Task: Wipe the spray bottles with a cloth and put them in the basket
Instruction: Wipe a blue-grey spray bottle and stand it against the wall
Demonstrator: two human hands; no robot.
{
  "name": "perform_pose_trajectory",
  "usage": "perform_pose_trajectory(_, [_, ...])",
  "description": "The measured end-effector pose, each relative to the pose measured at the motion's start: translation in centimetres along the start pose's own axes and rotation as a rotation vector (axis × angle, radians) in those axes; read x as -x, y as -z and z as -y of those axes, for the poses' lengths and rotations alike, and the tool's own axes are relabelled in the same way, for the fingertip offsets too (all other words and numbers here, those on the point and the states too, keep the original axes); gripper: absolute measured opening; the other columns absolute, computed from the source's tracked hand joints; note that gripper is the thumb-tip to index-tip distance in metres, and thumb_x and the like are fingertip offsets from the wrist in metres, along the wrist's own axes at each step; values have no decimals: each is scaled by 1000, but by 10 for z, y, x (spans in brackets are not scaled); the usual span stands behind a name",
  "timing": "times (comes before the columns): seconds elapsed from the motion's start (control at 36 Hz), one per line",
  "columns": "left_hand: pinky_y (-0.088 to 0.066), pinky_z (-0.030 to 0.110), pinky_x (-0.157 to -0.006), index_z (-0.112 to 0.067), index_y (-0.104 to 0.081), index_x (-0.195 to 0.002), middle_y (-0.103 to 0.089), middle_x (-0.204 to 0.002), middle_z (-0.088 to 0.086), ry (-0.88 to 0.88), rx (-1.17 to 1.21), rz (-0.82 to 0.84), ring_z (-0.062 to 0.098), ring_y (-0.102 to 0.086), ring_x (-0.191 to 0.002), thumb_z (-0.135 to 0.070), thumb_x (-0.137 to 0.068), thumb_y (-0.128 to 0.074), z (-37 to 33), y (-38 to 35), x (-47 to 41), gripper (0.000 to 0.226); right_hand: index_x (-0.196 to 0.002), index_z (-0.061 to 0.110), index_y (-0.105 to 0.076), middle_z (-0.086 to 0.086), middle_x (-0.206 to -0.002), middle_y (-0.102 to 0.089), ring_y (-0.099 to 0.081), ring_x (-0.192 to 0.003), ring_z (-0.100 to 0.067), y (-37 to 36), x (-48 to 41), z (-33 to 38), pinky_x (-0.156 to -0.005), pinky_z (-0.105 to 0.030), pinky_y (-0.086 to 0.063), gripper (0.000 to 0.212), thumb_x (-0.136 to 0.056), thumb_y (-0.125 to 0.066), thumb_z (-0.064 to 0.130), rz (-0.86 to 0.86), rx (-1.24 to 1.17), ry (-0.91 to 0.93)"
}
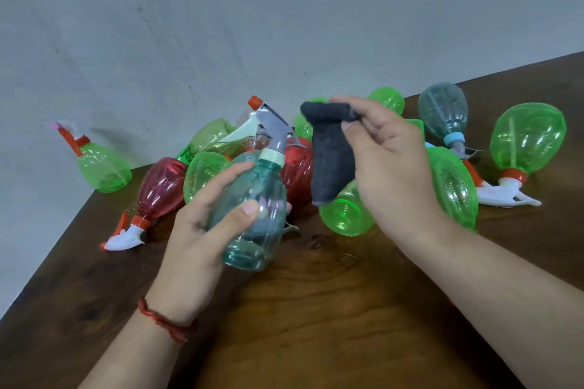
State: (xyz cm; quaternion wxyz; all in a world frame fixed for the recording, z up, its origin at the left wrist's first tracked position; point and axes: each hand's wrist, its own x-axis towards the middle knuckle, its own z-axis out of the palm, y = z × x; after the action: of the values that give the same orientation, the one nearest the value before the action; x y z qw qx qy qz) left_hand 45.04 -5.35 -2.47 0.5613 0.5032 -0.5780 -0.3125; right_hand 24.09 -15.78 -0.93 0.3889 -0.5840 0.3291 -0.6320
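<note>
My left hand [202, 230] grips a clear teal spray bottle [252, 215] with a grey trigger head and an orange nozzle tip, held above the table and tilted to the right. My right hand [388, 167] pinches a dark grey cloth [331, 155] between thumb and fingers, and the cloth hangs down just right of the bottle's head without touching it. Behind both hands lies a pile of several spray bottles, green ones [347, 215] and red ones [161, 189]. No basket is in view.
The dark wooden table [316, 309] runs toward me, its left edge slanting from the wall. One green bottle [101, 167] stands upright at the far left corner. A grey-teal bottle [442, 110] and a green one [527, 139] lie at the right. A grey wall is behind.
</note>
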Motion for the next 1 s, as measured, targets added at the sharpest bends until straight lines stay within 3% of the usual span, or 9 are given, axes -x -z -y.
perform_pose_trajectory(0.06, [-59,38,-101,-26,-65,-143,-71,-138,5,6,-4,65,26,-70,-126,-39,-84,-75,1,-5,2,62,-130,25,-73,14,-130,-73,-64,-126,-2,0,5,3,-111,-30,-49,37,-107,-52,4,21,68,96])
perform_pose_trajectory(0.17, [-56,21,-96,-17,-65,-143,-73,-135,2,-24,-31,123,20,-71,-124,-17,-89,-75,2,-11,8,55,-139,23,-69,11,-150,-60,-47,-142,7,-7,17,0,-121,-20,-35,46,-105,-51,-2,204,252,222])
perform_pose_trajectory(0.31, [-57,30,-100,-13,-62,-145,-70,-140,5,-72,15,67,26,-70,-126,-19,-85,-74,6,-2,5,61,-130,28,-75,18,-125,-73,-67,-117,1,-4,14,2,-107,-36,-53,39,-107,-53,6,219,104,97])
perform_pose_trajectory(0.42, [-61,31,-91,-14,-62,-145,-71,-138,4,-59,93,44,29,-73,-120,-11,-87,-58,7,3,1,59,-117,26,-80,15,-112,-79,-73,-109,-7,-1,8,-1,-100,-44,-58,36,-104,-55,3,192,103,28])
perform_pose_trajectory(0.56, [-56,15,-91,-9,-60,-143,-75,-132,-3,-59,-9,160,11,-72,-119,-24,-80,-70,1,1,2,66,-123,23,-77,14,-122,-76,-69,-119,-5,1,2,1,-107,-39,-55,36,-105,-54,1,5,-70,2])
perform_pose_trajectory(0.69, [-56,20,-95,-13,-64,-142,-74,-134,-2,-74,16,137,16,-71,-122,-19,-82,-71,3,-2,3,61,-131,20,-74,10,-127,-75,-68,-123,-8,-5,10,-2,-111,-39,-52,35,-108,-53,4,178,7,45])
perform_pose_trajectory(0.81, [-62,33,-89,-25,-66,-143,-72,-135,10,-30,109,5,29,-73,-120,-27,-82,-70,4,8,0,62,-121,39,-77,4,-108,-79,-72,-104,-38,-3,11,-6,-91,-63,-57,39,-105,-53,12,200,161,78])
perform_pose_trajectory(0.89, [-60,27,-91,-21,-65,-144,-72,-136,-2,-13,-5,19,19,-71,-122,-24,-84,-74,2,8,-2,61,-128,25,-76,14,-124,-75,-69,-118,-6,4,9,2,-105,-44,-56,40,-105,-53,2,79,169,164])
perform_pose_trajectory(1.0, [-57,27,-99,-13,-63,-144,-74,-134,7,17,-6,120,24,-71,-123,-31,-83,-75,2,-4,2,65,-141,15,-67,3,-151,-60,-51,-144,-7,2,13,1,-121,-30,-40,51,-99,-52,-10,153,404,462])
